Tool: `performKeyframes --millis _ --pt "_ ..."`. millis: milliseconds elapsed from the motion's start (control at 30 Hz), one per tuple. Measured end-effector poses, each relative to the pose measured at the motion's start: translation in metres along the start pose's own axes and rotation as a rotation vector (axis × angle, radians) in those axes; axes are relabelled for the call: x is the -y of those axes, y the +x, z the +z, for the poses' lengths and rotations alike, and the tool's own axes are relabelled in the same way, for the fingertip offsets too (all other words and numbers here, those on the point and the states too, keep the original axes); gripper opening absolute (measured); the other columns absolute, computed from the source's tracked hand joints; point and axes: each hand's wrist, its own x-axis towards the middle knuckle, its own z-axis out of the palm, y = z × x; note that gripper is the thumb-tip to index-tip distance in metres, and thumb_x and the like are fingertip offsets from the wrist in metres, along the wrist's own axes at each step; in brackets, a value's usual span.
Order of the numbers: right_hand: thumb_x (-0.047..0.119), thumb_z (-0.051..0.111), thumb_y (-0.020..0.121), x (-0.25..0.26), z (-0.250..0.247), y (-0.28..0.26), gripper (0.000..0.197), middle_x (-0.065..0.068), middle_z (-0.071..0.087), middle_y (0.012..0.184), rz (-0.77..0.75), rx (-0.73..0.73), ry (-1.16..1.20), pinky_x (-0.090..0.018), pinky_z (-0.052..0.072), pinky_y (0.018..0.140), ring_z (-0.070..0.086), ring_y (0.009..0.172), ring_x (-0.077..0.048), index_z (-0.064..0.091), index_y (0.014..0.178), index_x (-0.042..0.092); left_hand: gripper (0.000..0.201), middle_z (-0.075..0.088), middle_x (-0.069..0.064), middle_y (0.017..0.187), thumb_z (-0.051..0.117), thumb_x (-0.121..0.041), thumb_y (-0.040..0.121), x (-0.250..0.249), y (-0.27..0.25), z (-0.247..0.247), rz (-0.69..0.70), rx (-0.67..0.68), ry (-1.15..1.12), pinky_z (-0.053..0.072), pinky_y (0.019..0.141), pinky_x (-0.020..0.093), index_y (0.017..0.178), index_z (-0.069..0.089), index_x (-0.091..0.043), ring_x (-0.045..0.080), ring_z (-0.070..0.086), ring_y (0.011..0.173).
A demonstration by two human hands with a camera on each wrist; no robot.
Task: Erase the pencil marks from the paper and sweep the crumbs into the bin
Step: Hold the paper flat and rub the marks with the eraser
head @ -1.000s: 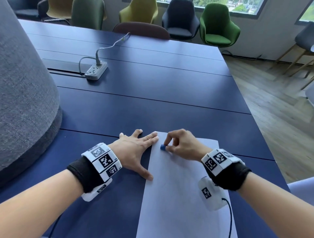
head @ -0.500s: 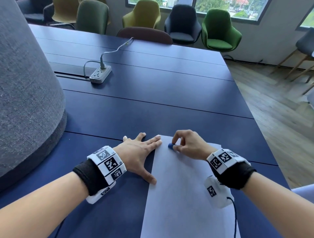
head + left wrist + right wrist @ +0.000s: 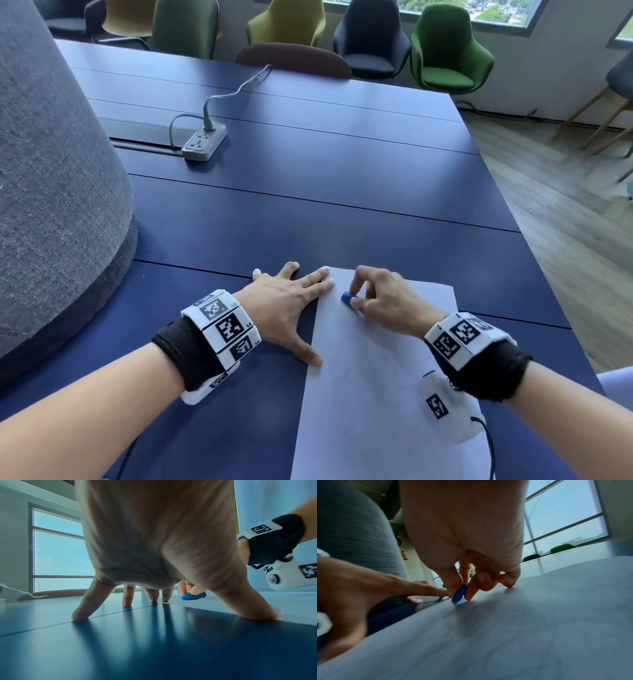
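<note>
A white sheet of paper [image 3: 370,377] lies on the dark blue table [image 3: 308,192] in front of me; any pencil marks on it are too faint to make out. My right hand [image 3: 380,301] pinches a small blue eraser [image 3: 349,298] between thumb and forefinger and presses it on the paper near the top left corner; the eraser [image 3: 459,594] shows tilted in the right wrist view and again [image 3: 193,596] in the left wrist view. My left hand [image 3: 291,305] lies flat and spread, thumb and fingertips pinning the paper's left edge. No bin is in view.
A tall grey felt-covered column [image 3: 51,205] stands on the table at the left. A white power strip [image 3: 205,142] with its cable lies further back. Several chairs [image 3: 448,51] line the far edge, and wooden floor shows beyond the table's right side.
The right hand has kept rubbing the eraser in small strokes near the paper's top left corner. The left hand has stayed pressed on the paper's edge. The head view has shifted a little.
</note>
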Motion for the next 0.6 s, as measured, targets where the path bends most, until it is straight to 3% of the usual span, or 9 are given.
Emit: performKeyframes --millis 200,367,500,600 --pt "0.029 0.062 0.086 -0.002 -0.012 0.009 0.010 0.003 0.056 0.075 0.073 -0.063 -0.006 -0.027 0.037 0.066 0.052 0.075 -0.018 0.056 0.086 0.020 0.129 -0.017 -0.026 0.158 0.062 -0.087 0.058 0.000 0.001 0.000 -0.002 0.004 0.008 0.025 0.105 0.068 0.154 -0.010 -0.038 0.024 -0.004 0.147" --pt "0.021 0.065 0.084 0.018 0.007 -0.013 0.002 0.009 0.050 0.063 -0.077 0.170 0.021 -0.021 0.035 0.055 0.046 0.056 -0.005 0.063 0.085 0.022 0.129 -0.018 -0.026 0.157 0.062 -0.087 0.059 0.001 0.002 0.000 -0.003 0.014 0.008 0.023 0.105 0.068 0.153 -0.011 -0.038 0.025 -0.005 0.147" --pt "0.022 0.065 0.083 0.012 -0.004 0.000 0.001 0.008 0.051 0.062 -0.041 0.025 0.016 -0.025 0.037 0.060 0.047 0.058 -0.007 0.064 0.084 0.022 0.129 -0.018 -0.026 0.158 0.063 -0.085 0.059 0.000 0.001 -0.002 -0.002 0.022 0.002 0.023 0.105 0.067 0.153 -0.011 -0.038 0.024 -0.006 0.147" --pt "0.019 0.065 0.083 0.015 0.005 -0.011 0.004 0.009 0.048 0.059 -0.109 0.133 0.014 -0.021 0.034 0.054 0.043 0.053 -0.006 0.065 0.082 0.023 0.131 -0.018 -0.025 0.158 0.064 -0.086 0.057 -0.001 0.000 -0.002 -0.002 0.022 0.010 0.023 0.105 0.067 0.153 -0.011 -0.037 0.024 -0.005 0.147"
